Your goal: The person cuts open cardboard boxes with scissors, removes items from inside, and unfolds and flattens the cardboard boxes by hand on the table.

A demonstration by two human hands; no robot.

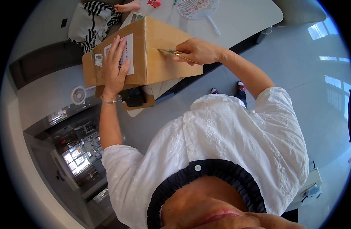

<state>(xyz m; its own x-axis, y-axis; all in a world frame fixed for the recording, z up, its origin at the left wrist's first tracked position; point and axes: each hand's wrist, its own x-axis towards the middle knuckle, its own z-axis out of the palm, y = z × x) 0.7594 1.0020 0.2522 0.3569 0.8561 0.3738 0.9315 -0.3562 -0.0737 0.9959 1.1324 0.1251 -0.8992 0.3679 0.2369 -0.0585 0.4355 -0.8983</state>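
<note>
A white shirt (229, 137) fills lower centre. Above, the left hand (116, 72) lies flat on a carton (160, 34); the right hand (200, 50) grips a pointed tool (167, 50).

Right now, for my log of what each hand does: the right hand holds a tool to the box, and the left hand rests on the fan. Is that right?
Not quite: the left hand rests on the box, not on the fan, as the head view shows. The right hand does hold a tool to the box.
</note>
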